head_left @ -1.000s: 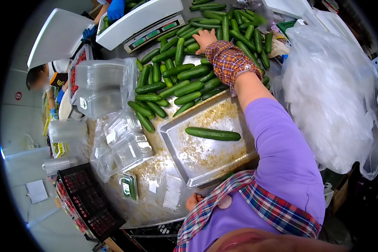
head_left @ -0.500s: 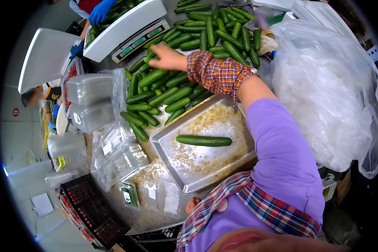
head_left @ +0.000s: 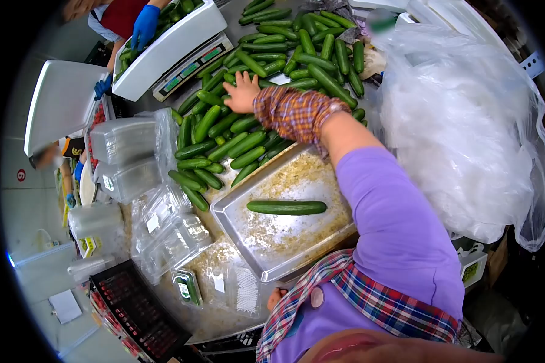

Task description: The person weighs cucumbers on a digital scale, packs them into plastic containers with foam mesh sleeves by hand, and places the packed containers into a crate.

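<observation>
My right hand [head_left: 242, 94] reaches out over the pile of cucumbers [head_left: 245, 145], its fingers spread on top of them. An orange and blue checked sleeve cover hides that wrist. One cucumber [head_left: 286, 207] lies crosswise in the shallow metal tray [head_left: 266, 257], whose bottom carries brownish residue. Close to my body, below the tray, only a bit of my left hand [head_left: 277, 298] shows from behind the plaid apron. Its visible fingers are curled, and whatever they may hold is hidden.
Clear plastic boxes [head_left: 127, 142] are stacked on the left, near a packed cucumber box [head_left: 186, 287] and a black crate [head_left: 139, 308]. A scale [head_left: 191, 68] carries a white foam box [head_left: 166, 45], where a co-worker's blue-gloved hand rests. A large plastic bag [head_left: 460, 133] bulges at right.
My right hand has come slightly back and lower over the pile, and its fingers are now spread on the cucumbers. The view has shifted a little. The cucumber in the tray stays put.
</observation>
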Demonstrator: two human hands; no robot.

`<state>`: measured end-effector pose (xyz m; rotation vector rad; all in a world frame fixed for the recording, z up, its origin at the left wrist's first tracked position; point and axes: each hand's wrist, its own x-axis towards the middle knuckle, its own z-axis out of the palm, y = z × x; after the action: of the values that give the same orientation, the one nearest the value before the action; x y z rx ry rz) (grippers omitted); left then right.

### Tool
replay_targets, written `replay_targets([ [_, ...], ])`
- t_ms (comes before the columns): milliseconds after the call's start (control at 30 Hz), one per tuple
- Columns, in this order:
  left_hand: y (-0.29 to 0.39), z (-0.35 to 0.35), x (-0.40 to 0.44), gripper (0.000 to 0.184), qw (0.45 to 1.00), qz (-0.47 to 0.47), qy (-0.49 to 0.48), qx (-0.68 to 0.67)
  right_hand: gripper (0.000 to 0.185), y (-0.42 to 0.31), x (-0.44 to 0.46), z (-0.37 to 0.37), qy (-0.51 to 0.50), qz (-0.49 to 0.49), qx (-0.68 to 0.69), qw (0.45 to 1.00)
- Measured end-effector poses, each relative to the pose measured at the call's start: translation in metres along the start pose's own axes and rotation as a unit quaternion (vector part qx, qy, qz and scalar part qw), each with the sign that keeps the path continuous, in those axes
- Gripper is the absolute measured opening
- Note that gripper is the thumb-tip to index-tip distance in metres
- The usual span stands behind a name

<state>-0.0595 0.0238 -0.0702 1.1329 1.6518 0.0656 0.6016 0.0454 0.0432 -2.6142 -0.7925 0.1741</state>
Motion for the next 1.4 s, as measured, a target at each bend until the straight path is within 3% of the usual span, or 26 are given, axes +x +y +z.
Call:
replay_targets([
  [67, 0.014, -0.003, -0.009, 0.030, 0.999, -0.020, -0.025, 0.016, 0.058, 0.023, 0.021, -0.011, 0.004, -0.044, 0.095, 0.994],
  [133, 0.003, -0.008, -0.005, 0.031, 0.999, -0.013, -0.050, 0.011, 0.049, 0.058, 0.024, -0.038, 0.182, -0.129, 0.089, 0.971],
  [200, -0.001, -0.002, -0.004, 0.030, 1.000, -0.015, -0.016, -0.015, 0.043, 0.110, 0.027, -0.054, 0.267, -0.050, 0.033, 0.962],
  [267, -0.001, 0.003, -0.006, 0.030, 0.998, -0.010, 0.000, -0.058, 0.048, 0.128, -0.013, -0.113, 0.085, 0.169, -0.050, 0.981],
  [300, -0.003, 0.002, -0.005, 0.030, 0.998, -0.008, -0.011, -0.056, 0.052, 0.168, -0.016, -0.100, 0.096, 0.196, -0.167, 0.961],
  [333, -0.005, -0.001, -0.002, 0.030, 0.998, -0.005, -0.020, -0.052, 0.056, 0.198, -0.027, -0.096, 0.033, 0.196, -0.195, 0.960],
  [533, -0.018, -0.008, 0.011, 0.031, 1.000, -0.011, -0.013, -0.022, 0.068, 0.181, -0.049, -0.097, -0.033, 0.188, -0.197, 0.962],
  [633, -0.016, -0.005, 0.015, 0.032, 1.000, -0.010, -0.010, -0.010, 0.074, 0.176, -0.041, -0.066, 0.003, 0.150, 0.008, 0.989],
  [733, -0.007, -0.004, 0.007, 0.032, 0.999, -0.018, -0.020, -0.022, 0.080, 0.125, -0.067, -0.077, -0.027, 0.141, -0.048, 0.988],
  [833, -0.006, -0.005, 0.009, 0.032, 0.999, -0.018, -0.047, -0.005, 0.066, 0.092, -0.070, -0.062, 0.004, 0.156, -0.104, 0.982],
  [933, 0.002, -0.004, 0.001, 0.032, 0.999, -0.015, -0.044, 0.016, 0.062, 0.077, -0.074, -0.045, 0.064, 0.106, -0.142, 0.982],
  [1033, -0.001, -0.004, 0.005, 0.033, 0.999, -0.038, -0.029, 0.018, 0.059, 0.095, -0.069, -0.057, 0.037, 0.047, 0.001, 0.998],
  [1067, 0.004, -0.003, 0.003, 0.033, 0.999, -0.031, -0.037, 0.011, 0.056, 0.126, -0.051, -0.048, 0.136, -0.054, 0.097, 0.984],
  [1100, 0.012, -0.001, -0.003, 0.033, 0.999, -0.027, -0.044, 0.005, 0.050, 0.145, -0.041, -0.071, 0.087, 0.014, 0.195, 0.977],
  [1133, 0.018, 0.000, -0.014, 0.033, 0.998, -0.026, -0.050, -0.001, 0.041, 0.177, -0.029, -0.081, 0.114, 0.018, 0.356, 0.927],
  [1167, 0.026, 0.004, -0.026, 0.032, 0.999, -0.025, -0.034, -0.026, 0.033, 0.193, -0.028, -0.096, 0.217, 0.062, 0.468, 0.854],
  [1200, 0.034, 0.010, -0.036, 0.032, 0.998, -0.023, -0.017, -0.051, 0.028, 0.203, -0.028, -0.112, 0.272, 0.124, 0.426, 0.854],
  [1233, 0.038, 0.015, -0.043, 0.031, 0.997, -0.020, -0.001, -0.075, 0.026, 0.231, -0.025, -0.113, 0.244, 0.156, 0.301, 0.909],
  [1267, 0.038, 0.017, -0.043, 0.031, 0.993, -0.023, 0.002, -0.119, 0.026, 0.235, -0.031, -0.127, 0.111, 0.187, 0.287, 0.933],
  [1300, 0.050, 0.020, -0.049, 0.031, 0.995, -0.039, -0.003, -0.095, 0.026, 0.228, -0.041, -0.146, -0.027, 0.203, 0.255, 0.945],
  [1400, 0.071, 0.024, -0.061, 0.029, 0.996, -0.059, -0.007, -0.064, 0.034, 0.198, -0.067, -0.171, -0.261, 0.142, 0.124, 0.947],
])
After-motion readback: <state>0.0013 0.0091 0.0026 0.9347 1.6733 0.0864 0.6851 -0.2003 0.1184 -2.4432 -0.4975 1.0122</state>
